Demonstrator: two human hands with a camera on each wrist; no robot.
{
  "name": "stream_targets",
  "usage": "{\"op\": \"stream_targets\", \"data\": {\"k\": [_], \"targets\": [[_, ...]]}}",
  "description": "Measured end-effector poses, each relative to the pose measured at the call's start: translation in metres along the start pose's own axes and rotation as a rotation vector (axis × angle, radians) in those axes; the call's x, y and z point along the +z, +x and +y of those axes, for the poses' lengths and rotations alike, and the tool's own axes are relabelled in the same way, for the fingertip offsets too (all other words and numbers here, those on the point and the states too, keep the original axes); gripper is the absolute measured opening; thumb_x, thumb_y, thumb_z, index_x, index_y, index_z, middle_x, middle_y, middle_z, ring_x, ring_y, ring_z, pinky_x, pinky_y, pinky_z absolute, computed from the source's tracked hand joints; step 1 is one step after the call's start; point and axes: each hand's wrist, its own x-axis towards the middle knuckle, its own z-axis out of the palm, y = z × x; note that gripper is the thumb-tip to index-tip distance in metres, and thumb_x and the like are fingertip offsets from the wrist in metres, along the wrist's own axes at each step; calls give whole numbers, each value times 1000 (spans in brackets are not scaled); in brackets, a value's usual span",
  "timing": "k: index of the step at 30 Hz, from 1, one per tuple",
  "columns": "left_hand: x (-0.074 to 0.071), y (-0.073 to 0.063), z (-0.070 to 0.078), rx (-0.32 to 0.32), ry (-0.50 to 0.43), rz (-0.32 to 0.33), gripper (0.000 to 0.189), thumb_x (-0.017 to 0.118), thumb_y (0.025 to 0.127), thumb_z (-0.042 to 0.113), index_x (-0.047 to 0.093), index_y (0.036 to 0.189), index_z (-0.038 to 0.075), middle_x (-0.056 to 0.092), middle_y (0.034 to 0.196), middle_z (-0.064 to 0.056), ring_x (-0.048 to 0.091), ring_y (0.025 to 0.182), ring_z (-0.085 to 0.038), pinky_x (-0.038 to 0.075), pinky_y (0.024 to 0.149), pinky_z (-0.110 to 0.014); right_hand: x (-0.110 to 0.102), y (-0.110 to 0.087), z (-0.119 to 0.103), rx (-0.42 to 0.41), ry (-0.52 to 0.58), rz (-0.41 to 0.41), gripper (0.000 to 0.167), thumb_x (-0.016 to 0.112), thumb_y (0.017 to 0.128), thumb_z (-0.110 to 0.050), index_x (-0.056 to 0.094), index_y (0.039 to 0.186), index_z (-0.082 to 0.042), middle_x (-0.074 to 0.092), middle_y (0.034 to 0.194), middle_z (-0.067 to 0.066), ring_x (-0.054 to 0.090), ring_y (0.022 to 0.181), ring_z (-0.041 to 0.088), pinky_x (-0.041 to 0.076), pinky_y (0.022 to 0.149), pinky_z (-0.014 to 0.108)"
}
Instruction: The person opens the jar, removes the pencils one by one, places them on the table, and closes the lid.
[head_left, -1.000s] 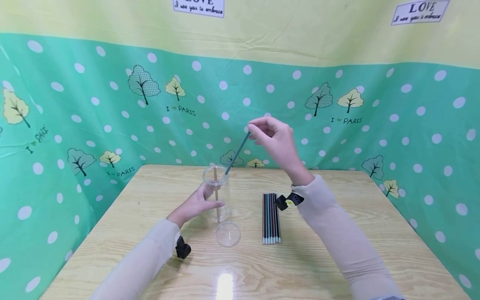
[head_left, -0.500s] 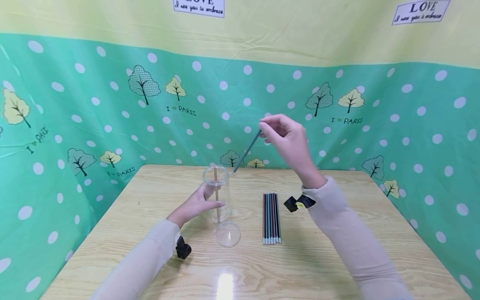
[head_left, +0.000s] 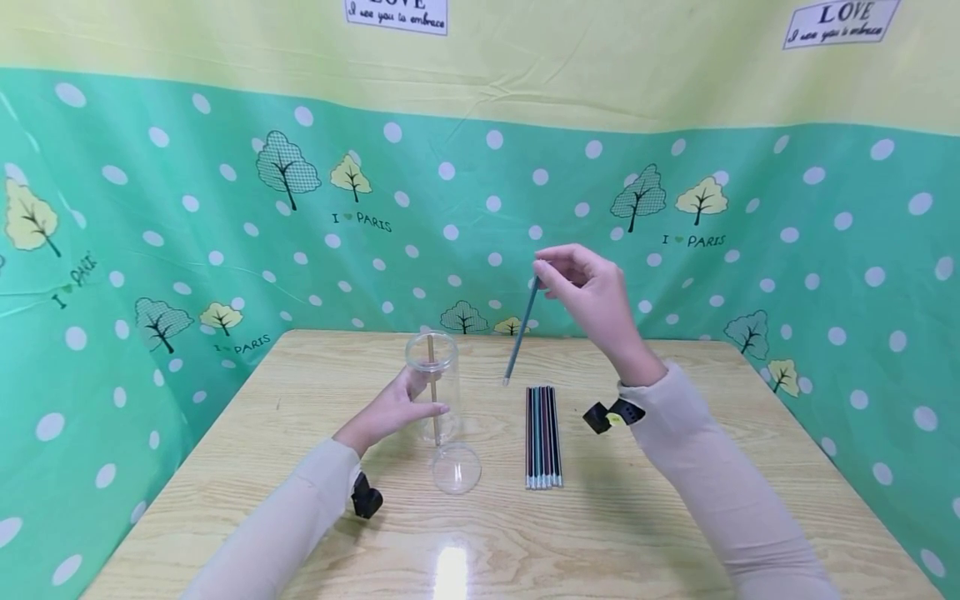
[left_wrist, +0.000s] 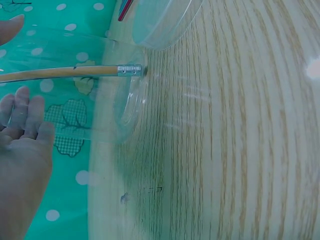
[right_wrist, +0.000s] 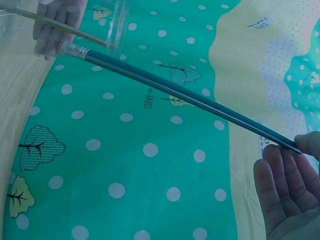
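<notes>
My left hand (head_left: 393, 412) holds a clear cylindrical jar (head_left: 450, 385) upright on the table, thumb on the near side and fingers beyond. Inside leans a wood-coloured pencil (left_wrist: 95, 72), its metal eraser band at the jar's bottom. Off to the jar's right and above the table, my right hand (head_left: 588, 296) pinches a teal pencil (head_left: 522, 329) by its upper end, between thumb and fingers. That pencil slants down to the left, eraser end (right_wrist: 76, 50) lowest, apart from the jar. The jar's mouth is uncovered.
A round clear lid (head_left: 457, 475) lies on the wooden table (head_left: 637, 517) in front of the jar. Several dark and teal pencils (head_left: 543, 437) lie side by side to its right, eraser ends toward me. A green and yellow printed curtain (head_left: 525, 192) hangs behind the table.
My right hand has moved right, carrying the teal pencil from the jar's rim. Over the last half second the hand has dropped slightly and the pencil hangs steeper. The left hand stays still.
</notes>
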Motion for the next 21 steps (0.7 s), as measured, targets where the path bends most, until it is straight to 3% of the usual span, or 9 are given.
{"op": "stream_targets", "data": {"k": [11, 21], "targets": [[0, -1, 1, 7, 4, -2, 94, 83, 84, 22, 24, 157, 17, 32, 159, -16, 21, 149, -33, 15, 120, -48, -5, -3, 23, 143, 39, -35, 28, 70, 96, -26, 69, 116, -5, 73, 96, 11, 69, 82, 21, 60, 77, 36], [-1, -2, 1, 7, 8, 2, 94, 83, 83, 23, 25, 157, 17, 33, 159, -16, 20, 149, -34, 15, 120, -50, -8, -9, 47, 264, 35, -79, 36, 69, 96, -34, 68, 117, -5, 71, 96, 17, 69, 83, 29, 60, 79, 35]]}}
